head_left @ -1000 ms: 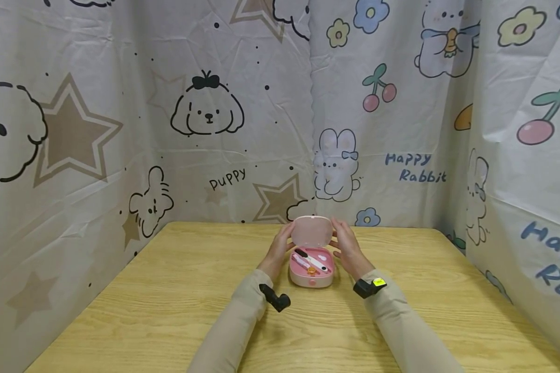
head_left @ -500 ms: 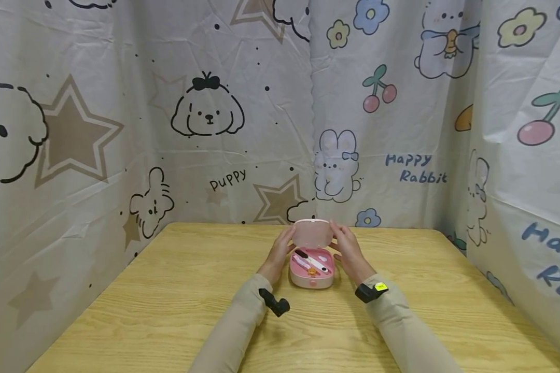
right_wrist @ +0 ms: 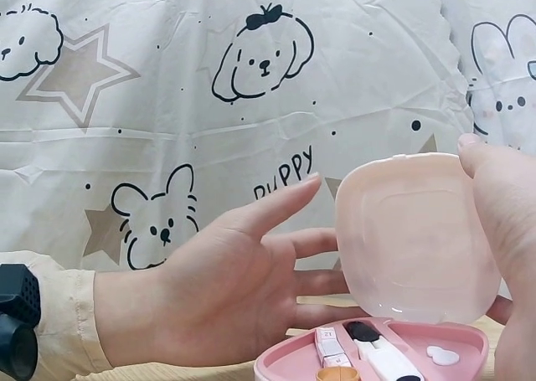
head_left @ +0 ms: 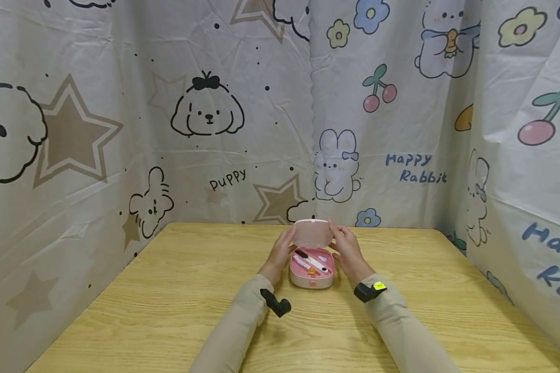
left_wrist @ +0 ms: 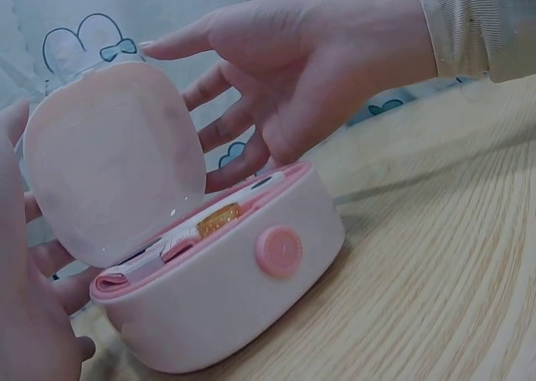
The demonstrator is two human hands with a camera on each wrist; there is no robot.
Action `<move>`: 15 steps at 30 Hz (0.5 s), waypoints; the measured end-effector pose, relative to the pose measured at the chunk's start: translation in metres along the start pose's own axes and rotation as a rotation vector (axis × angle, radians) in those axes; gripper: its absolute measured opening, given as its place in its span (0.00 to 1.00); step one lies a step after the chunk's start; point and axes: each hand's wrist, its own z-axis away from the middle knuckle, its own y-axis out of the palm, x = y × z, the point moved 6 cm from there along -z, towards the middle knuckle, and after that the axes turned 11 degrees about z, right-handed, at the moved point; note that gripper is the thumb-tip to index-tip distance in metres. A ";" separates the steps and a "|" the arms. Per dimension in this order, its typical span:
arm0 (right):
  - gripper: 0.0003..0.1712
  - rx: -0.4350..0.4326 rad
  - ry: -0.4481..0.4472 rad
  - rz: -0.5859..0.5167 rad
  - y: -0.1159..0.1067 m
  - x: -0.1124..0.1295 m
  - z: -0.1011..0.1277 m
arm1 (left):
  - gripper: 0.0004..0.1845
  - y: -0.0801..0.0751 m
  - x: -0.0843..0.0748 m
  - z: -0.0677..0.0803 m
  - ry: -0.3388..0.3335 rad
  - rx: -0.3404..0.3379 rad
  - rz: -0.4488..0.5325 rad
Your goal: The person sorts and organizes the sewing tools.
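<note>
A pink and white case [head_left: 311, 281] stands on the table with its rounded lid [head_left: 313, 235] raised at the back. My left hand [head_left: 275, 256] is at the lid's left edge, thumb up and fingers reaching behind it. On the other side my right hand [head_left: 350, 254] touches the lid's right edge, its thumb near the upper corner. Inside the pink tray lie a white tool with a black end [right_wrist: 389, 360], a folded strip printed with numbers [right_wrist: 330, 346], an orange round piece [right_wrist: 337, 373] and a small white piece [right_wrist: 442, 355]. A round pink button [left_wrist: 279, 251] marks the case's front.
The wooden table [head_left: 168, 321] stretches out on both sides of the case. Printed curtains [head_left: 242, 155] enclose it at the back and sides. Each wrist carries a black camera mount [head_left: 275, 303] over its sleeve.
Over the last second the lid has tipped slightly forward and lower, both hands moving with it. The case and its contents have stayed put.
</note>
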 end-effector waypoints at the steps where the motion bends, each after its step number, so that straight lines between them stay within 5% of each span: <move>1: 0.36 -0.005 0.002 0.000 0.000 0.001 0.000 | 0.36 0.000 0.000 0.000 0.001 -0.004 -0.003; 15: 0.34 -0.001 -0.014 0.069 0.001 0.007 0.006 | 0.37 0.002 -0.001 0.000 -0.036 -0.024 -0.025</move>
